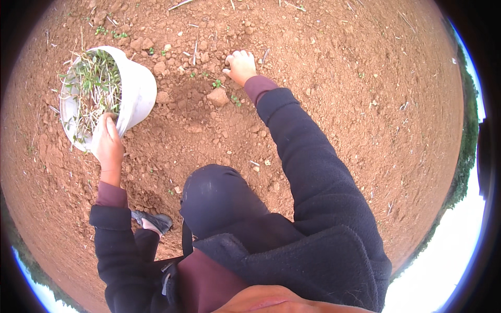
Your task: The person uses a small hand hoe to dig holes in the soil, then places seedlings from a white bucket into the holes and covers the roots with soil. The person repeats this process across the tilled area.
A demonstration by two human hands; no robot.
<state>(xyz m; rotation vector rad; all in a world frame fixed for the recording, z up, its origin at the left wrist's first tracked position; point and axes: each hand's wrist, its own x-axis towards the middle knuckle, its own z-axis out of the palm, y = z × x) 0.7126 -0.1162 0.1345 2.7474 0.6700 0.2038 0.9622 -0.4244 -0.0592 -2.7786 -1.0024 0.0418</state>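
A white plastic bucket (139, 88) tilts at the left with its mouth turned towards me. Pulled green plants with pale stems and roots (98, 84) fill much of it. My left hand (107, 141) grips the near rim of the bucket, with some fingers hidden inside. Out in front, my right hand (240, 66) is low over the reddish-brown soil, its fingers bent; whether anything is between them cannot be told. Small green seedlings (217, 83) grow just left of that hand, and another seedling (235, 100) stands below it.
A large clod (218, 97) lies between the bucket and my right arm. Smaller clods, dry stalks (195, 51) and more seedlings (101, 30) are scattered over the soil. My bent knee (219, 195) and a dark shoe (156, 222) are near me. Dark green vegetation (465, 156) borders the field at the right.
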